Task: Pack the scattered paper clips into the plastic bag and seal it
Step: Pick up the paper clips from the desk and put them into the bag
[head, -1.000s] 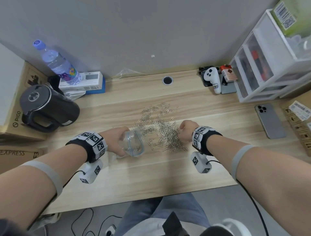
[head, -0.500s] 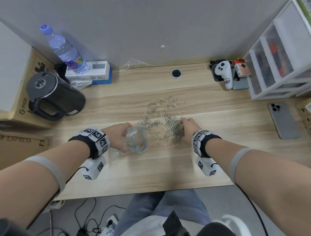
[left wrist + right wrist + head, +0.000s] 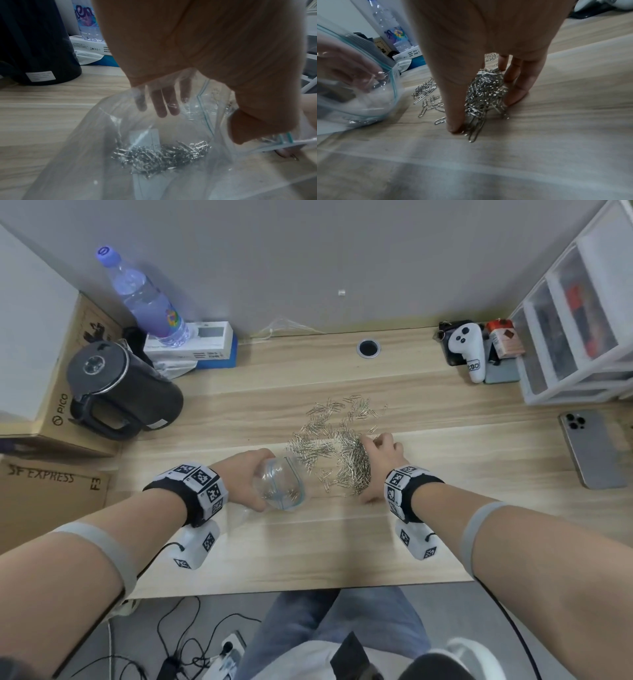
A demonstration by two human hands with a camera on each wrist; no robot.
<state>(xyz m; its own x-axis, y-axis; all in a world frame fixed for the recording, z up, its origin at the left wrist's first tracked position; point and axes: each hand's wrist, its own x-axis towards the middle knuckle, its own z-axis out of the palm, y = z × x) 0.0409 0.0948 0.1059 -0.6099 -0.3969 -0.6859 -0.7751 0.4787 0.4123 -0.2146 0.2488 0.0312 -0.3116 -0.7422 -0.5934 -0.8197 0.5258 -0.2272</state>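
Silver paper clips (image 3: 329,436) lie scattered mid-table. My right hand (image 3: 378,460) stands on the table at their right side, a dense heap (image 3: 484,92) gathered between its thumb (image 3: 453,108) and its fingers (image 3: 518,83). Left of the clips my left hand (image 3: 243,477) grips the clear zip bag (image 3: 282,486) by its rim, mouth held open toward the heap. In the left wrist view the fingers (image 3: 164,102) show through the bag (image 3: 85,142); a small pile of clips (image 3: 159,155) lies inside. The bag's mouth (image 3: 368,94) is close to the heap's left.
A black kettle (image 3: 120,392), a water bottle (image 3: 144,299) and a white box (image 3: 202,344) stand at the back left. A phone (image 3: 596,450), a white controller (image 3: 469,350) and plastic drawers (image 3: 582,320) sit on the right. Bare wood runs to the table's front edge (image 3: 308,587).
My right hand, a fist beside the clips a second ago, has come down onto the pile and closed in around a heap. The left hand keeps the bag open.
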